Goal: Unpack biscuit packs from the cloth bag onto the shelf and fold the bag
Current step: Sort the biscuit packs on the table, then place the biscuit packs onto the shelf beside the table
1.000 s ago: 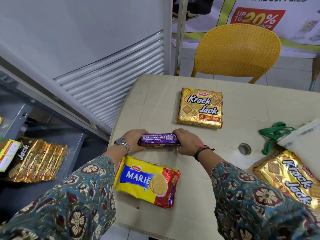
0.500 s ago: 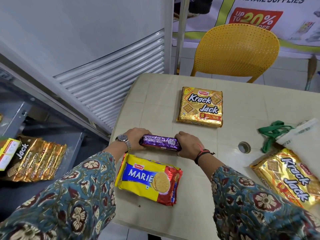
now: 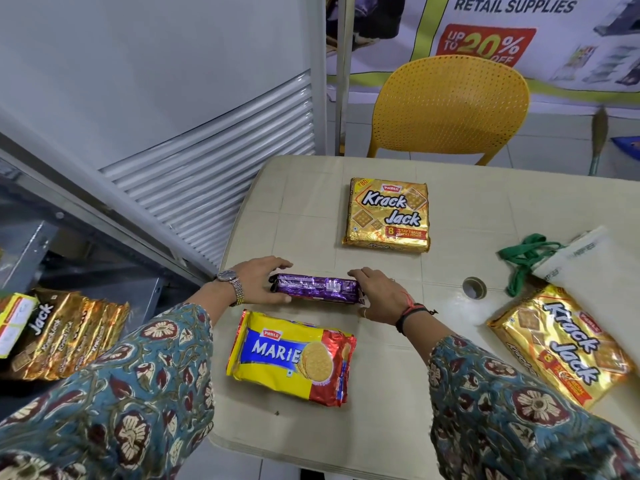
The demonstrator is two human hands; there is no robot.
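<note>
Biggest first: beige table [image 3: 450, 341] fills mid/right of your view, w/ a small round hole [image 3: 474, 287] in its top. Yellow perforated chair [image 3: 450, 105] stands at the far edge, promo banner [image 3: 512, 32] behind it. White louvred panel [image 3: 207, 161] runs along the table's left side. Lower left, below table level, a shelf [image 3: 114, 271] w/ a row of gold Krack Jack packs [image 3: 76, 334] standing on edge, plus a yellow-white box [image 3: 14, 323] at the frame edge.

Cloth bag [image 3: 588, 268], white w/ green handles [image 3: 523, 261], lies at the table's right edge; it overlaps the top of the right Krack Jack pack [image 3: 568, 351], which lies tilted, near right corner. Second Krack Jack pack [image 3: 388, 216] lies flat at mid-table, well apart from both hands. Marie pack [image 3: 294, 358], yellow/blue/red, lies flat nearest you, just beside the purple pack.

Purple biscuit pack [image 3: 317, 289], long & narrow, sits between your hands, crosswise, at table level; can't tell if it's resting or slightly lifted. Your left hand [image 3: 259, 282] (watch on wrist) curls fingers over its left end, thumb below. Your right hand [image 3: 377, 296] (dark & red wrist threads) cups its right end, fingers bent over the top edge. Both hands grip it.
</note>
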